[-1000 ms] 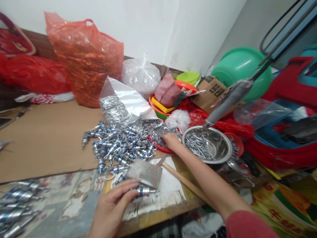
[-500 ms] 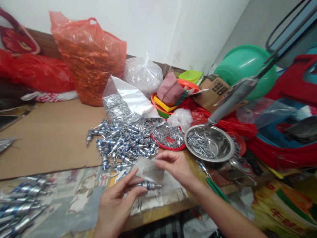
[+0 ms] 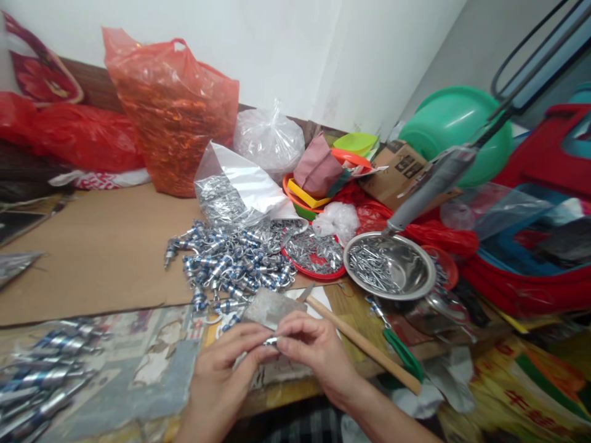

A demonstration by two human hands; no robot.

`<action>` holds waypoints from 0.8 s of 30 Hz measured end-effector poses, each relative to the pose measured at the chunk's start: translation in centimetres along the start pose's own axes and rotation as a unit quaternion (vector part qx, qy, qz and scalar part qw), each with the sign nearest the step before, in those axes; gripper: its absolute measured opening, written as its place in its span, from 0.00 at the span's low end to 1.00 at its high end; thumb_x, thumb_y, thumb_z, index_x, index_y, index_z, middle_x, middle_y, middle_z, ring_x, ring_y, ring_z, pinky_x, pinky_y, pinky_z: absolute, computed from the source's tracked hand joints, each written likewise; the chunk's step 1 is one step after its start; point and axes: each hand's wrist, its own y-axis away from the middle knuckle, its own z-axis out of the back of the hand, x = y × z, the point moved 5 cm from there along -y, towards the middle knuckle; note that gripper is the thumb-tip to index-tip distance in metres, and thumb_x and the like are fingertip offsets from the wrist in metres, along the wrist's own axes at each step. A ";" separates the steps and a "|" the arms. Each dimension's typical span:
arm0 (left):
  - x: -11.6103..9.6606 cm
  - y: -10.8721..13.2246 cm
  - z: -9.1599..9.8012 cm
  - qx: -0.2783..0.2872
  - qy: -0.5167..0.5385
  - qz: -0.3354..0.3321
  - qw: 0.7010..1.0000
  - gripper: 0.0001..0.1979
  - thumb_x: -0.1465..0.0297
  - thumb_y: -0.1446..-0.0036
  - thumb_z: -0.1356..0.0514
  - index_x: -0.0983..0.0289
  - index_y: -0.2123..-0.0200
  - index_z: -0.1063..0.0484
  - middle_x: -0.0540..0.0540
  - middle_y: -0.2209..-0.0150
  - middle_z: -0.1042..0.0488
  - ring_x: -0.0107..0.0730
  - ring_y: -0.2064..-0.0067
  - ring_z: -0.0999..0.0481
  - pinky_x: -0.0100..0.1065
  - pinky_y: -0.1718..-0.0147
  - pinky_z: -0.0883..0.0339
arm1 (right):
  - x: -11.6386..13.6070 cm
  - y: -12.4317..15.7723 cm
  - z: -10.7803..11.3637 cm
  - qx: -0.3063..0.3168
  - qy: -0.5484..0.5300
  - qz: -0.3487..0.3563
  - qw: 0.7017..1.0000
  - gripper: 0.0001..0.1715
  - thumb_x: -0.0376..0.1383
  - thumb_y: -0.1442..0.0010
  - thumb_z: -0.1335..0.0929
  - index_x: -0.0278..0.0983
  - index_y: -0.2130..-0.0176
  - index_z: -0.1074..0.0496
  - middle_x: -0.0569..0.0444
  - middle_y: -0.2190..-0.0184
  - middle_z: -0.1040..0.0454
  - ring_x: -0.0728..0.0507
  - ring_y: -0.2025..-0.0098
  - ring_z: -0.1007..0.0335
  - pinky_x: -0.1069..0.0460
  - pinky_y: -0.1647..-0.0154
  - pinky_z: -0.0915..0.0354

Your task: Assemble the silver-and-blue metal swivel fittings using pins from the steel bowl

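Observation:
My left hand (image 3: 224, 372) and my right hand (image 3: 314, 351) meet at the table's front edge, both pinched on one small silver metal fitting with a blue band (image 3: 271, 339). They hover just in front of a flat grey metal block (image 3: 270, 306). A pile of the same blue-banded fittings (image 3: 226, 264) lies beyond it on brown cardboard. To the right stand a red dish of small silver parts (image 3: 318, 257) and a steel bowl (image 3: 418, 271) holding more parts.
A wooden-handled hammer (image 3: 364, 344) lies right of my hands. More fittings (image 3: 41, 375) lie at the lower left. An orange bag (image 3: 173, 117), clear bags (image 3: 268, 141), a green basin (image 3: 455, 132) and red crates (image 3: 545, 234) crowd the back and right.
My right hand left the red dish, came back toward me and joined my left hand on the fitting. The left hand lifted the fitting slightly nearer to me.

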 end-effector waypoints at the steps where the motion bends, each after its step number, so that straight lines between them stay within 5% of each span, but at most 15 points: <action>1: 0.1 0.0 0.0 0.009 0.018 0.020 1.000 0.04 0.70 0.57 0.38 0.57 0.78 0.22 0.51 0.72 0.22 0.34 0.67 0.24 0.29 0.66 0.32 | 0.3 0.3 0.1 -0.001 0.038 0.041 0.998 0.06 0.35 0.53 0.30 0.37 0.70 0.26 0.53 0.71 0.30 0.47 0.66 0.32 0.53 0.64 0.35; 3: 0.2 -0.1 -0.1 0.015 0.055 0.062 0.996 0.03 0.69 0.57 0.38 0.58 0.78 0.23 0.51 0.71 0.22 0.34 0.67 0.25 0.28 0.66 0.32 | 1.4 1.2 0.3 -0.004 0.141 0.164 0.976 0.12 0.32 0.52 0.30 0.37 0.64 0.28 0.51 0.67 0.29 0.46 0.63 0.32 0.52 0.62 0.34; 6: 0.2 -0.3 -0.4 0.027 0.080 0.095 0.992 0.04 0.67 0.56 0.39 0.60 0.76 0.24 0.51 0.71 0.23 0.33 0.67 0.26 0.28 0.67 0.33 | 2.6 2.6 0.0 0.030 0.299 0.349 0.887 0.19 0.25 0.49 0.34 0.38 0.56 0.32 0.48 0.63 0.28 0.46 0.62 0.32 0.52 0.63 0.34; 9: -0.2 -0.6 -0.6 0.041 0.060 0.087 0.994 0.05 0.66 0.55 0.40 0.60 0.77 0.25 0.51 0.71 0.24 0.33 0.67 0.27 0.28 0.66 0.34 | 2.7 2.9 0.0 0.054 0.367 0.415 0.831 0.21 0.23 0.46 0.37 0.37 0.53 0.34 0.46 0.62 0.27 0.45 0.61 0.31 0.52 0.65 0.33; 12: -0.7 -0.7 -0.4 0.045 0.039 0.076 0.995 0.06 0.66 0.55 0.40 0.60 0.77 0.26 0.51 0.69 0.24 0.34 0.65 0.27 0.28 0.65 0.36 | 2.8 2.4 0.3 0.037 0.357 0.405 0.841 0.19 0.24 0.46 0.37 0.36 0.55 0.31 0.46 0.62 0.26 0.46 0.61 0.30 0.53 0.64 0.33; 19: 0.3 -0.1 -0.8 0.026 0.117 0.184 0.976 0.10 0.62 0.57 0.39 0.63 0.76 0.26 0.51 0.76 0.24 0.32 0.72 0.28 0.29 0.71 0.36 | 1.9 1.0 0.4 -0.021 0.228 0.249 0.941 0.08 0.31 0.50 0.31 0.35 0.66 0.24 0.49 0.72 0.25 0.48 0.70 0.28 0.56 0.69 0.31; 24: 1.2 0.4 -1.2 0.018 0.132 0.213 0.968 0.10 0.61 0.59 0.38 0.63 0.76 0.25 0.50 0.79 0.25 0.30 0.75 0.30 0.27 0.75 0.38 | 1.8 1.6 0.4 -0.016 0.247 0.282 0.927 0.08 0.30 0.48 0.32 0.36 0.65 0.24 0.49 0.70 0.24 0.48 0.70 0.28 0.57 0.69 0.31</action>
